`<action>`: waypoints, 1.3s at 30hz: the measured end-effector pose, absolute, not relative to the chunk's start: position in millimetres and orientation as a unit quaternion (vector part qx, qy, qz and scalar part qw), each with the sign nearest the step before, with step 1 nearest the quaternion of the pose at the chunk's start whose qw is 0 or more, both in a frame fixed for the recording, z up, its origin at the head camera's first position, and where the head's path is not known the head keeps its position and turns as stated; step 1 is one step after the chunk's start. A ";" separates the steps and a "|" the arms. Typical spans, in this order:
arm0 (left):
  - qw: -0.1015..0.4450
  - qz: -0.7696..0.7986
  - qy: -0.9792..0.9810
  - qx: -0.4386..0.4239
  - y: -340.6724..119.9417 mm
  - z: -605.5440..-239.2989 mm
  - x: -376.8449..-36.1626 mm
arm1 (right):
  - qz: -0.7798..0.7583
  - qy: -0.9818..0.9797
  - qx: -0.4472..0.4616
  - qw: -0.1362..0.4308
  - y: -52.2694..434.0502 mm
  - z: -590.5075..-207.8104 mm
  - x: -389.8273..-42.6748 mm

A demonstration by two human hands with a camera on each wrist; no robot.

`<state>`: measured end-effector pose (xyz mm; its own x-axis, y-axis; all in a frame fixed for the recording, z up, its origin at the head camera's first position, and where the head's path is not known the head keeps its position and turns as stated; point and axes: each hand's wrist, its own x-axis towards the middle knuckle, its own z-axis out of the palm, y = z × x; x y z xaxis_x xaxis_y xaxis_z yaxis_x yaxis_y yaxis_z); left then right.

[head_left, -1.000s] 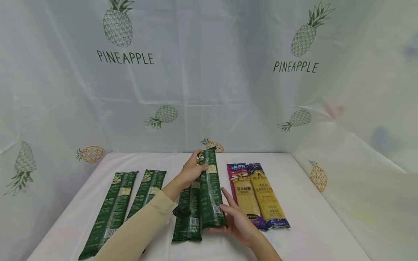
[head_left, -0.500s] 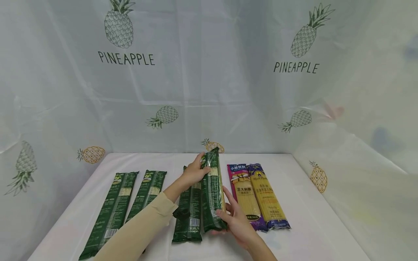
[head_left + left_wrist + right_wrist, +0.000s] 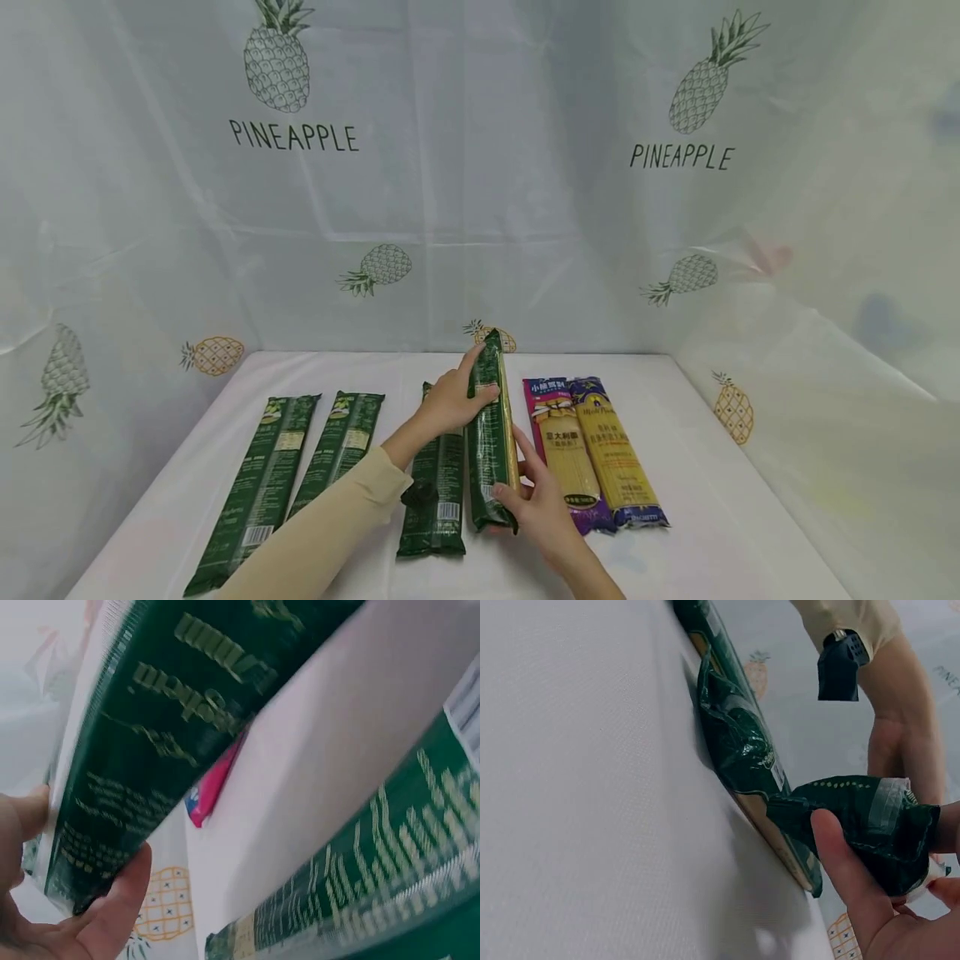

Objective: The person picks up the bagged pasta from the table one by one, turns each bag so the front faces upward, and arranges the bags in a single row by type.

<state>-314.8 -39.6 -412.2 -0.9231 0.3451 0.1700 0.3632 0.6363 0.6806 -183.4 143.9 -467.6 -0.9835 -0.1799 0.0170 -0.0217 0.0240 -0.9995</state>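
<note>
Both hands hold a green spaghetti packet (image 3: 489, 442) raised over the table, tilted so its golden side edge shows on the right. My left hand (image 3: 453, 400) grips its far end; in the left wrist view the thumb and fingers (image 3: 124, 904) clasp that end from both sides. Around the near end my right hand (image 3: 542, 512) closes, thumb on the face; the right wrist view shows the crimped end beside the thumb (image 3: 840, 855). Another green packet (image 3: 440, 500) lies flat just left of the held one, partly hidden by my left hand and wrist.
Two more green packets (image 3: 258, 492) lie at the left, one partly covered by my left sleeve (image 3: 330, 525). On the right, a pink-and-purple pasta packet (image 3: 568, 454) touches a yellow-and-blue spaghetti packet (image 3: 617, 454). A pineapple-print curtain (image 3: 495, 167) stands behind the white table (image 3: 720, 533).
The held packet has shifted slightly right and rolled from showing its broad back toward standing on edge. Both hands have turned with it, the right thumb now further over its near end.
</note>
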 end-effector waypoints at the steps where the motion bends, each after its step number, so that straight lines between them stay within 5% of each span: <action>1: 0.015 -0.382 -0.902 -0.200 -39.7 -413.2 -315.0 | -0.692 0.716 -0.069 0.055 143.3 -467.8 -183.1; 17: -0.033 -0.493 -0.852 -0.172 -42.8 -417.7 -316.6 | -0.583 0.806 -0.081 0.061 143.6 -462.5 -182.4; 31: -0.089 -0.586 -0.790 -0.156 -49.2 -412.9 -317.8 | -0.764 0.597 -0.039 0.241 159.7 -465.1 -188.1; 39: -0.105 -0.593 -0.780 -0.170 -50.7 -412.3 -315.8 | -0.765 0.600 -0.066 0.225 158.2 -467.9 -191.5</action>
<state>-315.8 -50.7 -412.3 -0.9198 0.3904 0.0386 0.1412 0.2376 0.9610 -191.5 158.2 -467.9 -0.8902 -0.4230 -0.1693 0.2655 -0.1796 -0.9472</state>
